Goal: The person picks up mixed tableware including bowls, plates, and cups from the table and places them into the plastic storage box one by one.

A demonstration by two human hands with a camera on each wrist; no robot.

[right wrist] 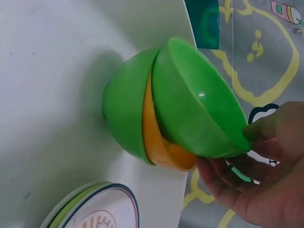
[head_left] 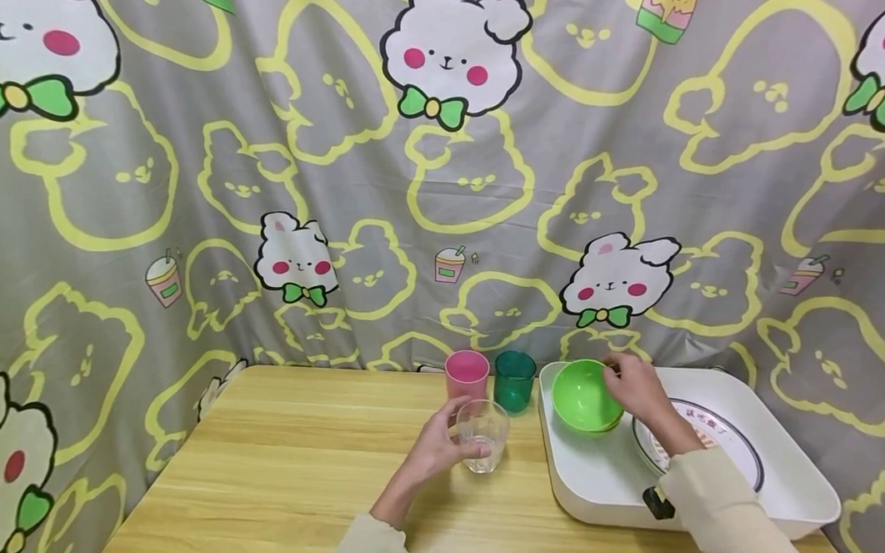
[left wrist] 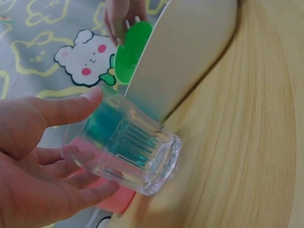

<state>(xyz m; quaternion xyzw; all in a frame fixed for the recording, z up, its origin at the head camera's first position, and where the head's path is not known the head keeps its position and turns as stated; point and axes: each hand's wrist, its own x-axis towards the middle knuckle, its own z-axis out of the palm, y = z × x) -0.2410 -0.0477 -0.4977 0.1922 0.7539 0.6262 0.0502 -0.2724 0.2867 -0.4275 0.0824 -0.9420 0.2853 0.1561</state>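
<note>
My left hand [head_left: 433,447] grips a clear glass [head_left: 482,437] at the table, thumb on one side and fingers on the other. In the left wrist view the glass [left wrist: 142,152] has a thick ribbed base. My right hand [head_left: 635,391] pinches the rim of a green bowl [head_left: 585,392] between thumb and fingers. The right wrist view shows that bowl tilted out of a stack. Under it sit an orange bowl [right wrist: 173,154] and a second green bowl [right wrist: 126,107], resting in the white tray [head_left: 577,488]. Most of the orange bowl is hidden.
Behind the glass stand a pink cup [head_left: 468,370] and a teal cup [head_left: 514,389], near the table's back edge. Stacked plates [head_left: 741,455] lie in the tray beside the bowls. A patterned curtain [head_left: 342,179] hangs behind the wooden table [head_left: 290,469].
</note>
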